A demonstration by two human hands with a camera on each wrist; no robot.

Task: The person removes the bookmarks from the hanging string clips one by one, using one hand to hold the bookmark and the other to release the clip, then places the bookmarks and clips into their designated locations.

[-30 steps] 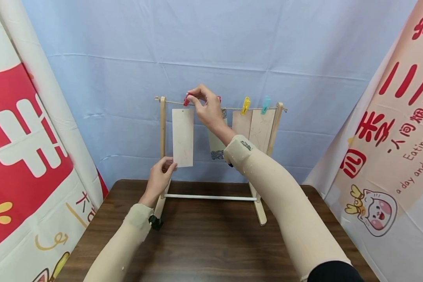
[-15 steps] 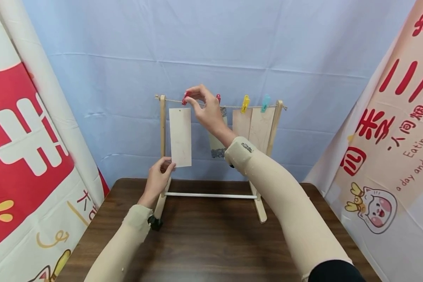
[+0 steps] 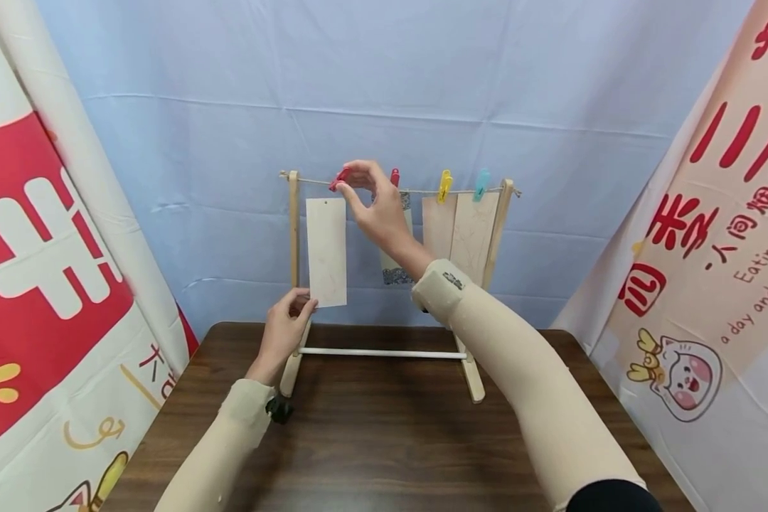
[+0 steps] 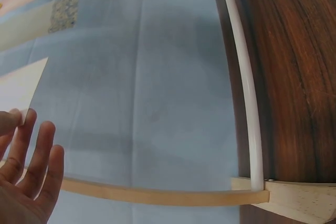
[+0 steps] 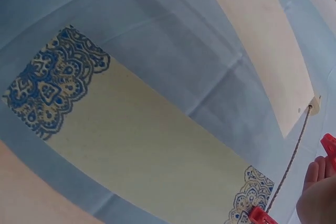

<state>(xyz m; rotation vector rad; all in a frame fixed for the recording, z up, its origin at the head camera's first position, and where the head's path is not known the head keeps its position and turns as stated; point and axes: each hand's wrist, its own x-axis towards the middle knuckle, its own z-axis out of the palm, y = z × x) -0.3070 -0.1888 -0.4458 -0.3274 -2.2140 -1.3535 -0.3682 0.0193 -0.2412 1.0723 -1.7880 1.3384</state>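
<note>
My left hand (image 3: 284, 328) pinches a plain pale card (image 3: 326, 252) by its lower left corner. In the left wrist view the thumb and a finger grip that card's edge, the other fingers spread. Beside the string (image 3: 313, 181), above the card, my right hand (image 3: 382, 210) pinches a red clothespin (image 3: 340, 179), now tilted. The card's top edge, with a small hole, hangs just below the string. Behind the right hand, a second red clothespin (image 3: 395, 176) holds a card with blue patterned ends (image 5: 142, 129) on the line.
The string runs between the posts of a wooden rack (image 3: 294, 242) on a dark brown table (image 3: 384, 441). A yellow clothespin (image 3: 444, 186) and a teal clothespin (image 3: 481, 185) hold two more cards at the right. A white rod (image 3: 384, 353) joins the feet.
The pale card has shifted slightly left over the second and dropped a little most recently. The red clothespin in my right hand has tilted from nearly upright.
</note>
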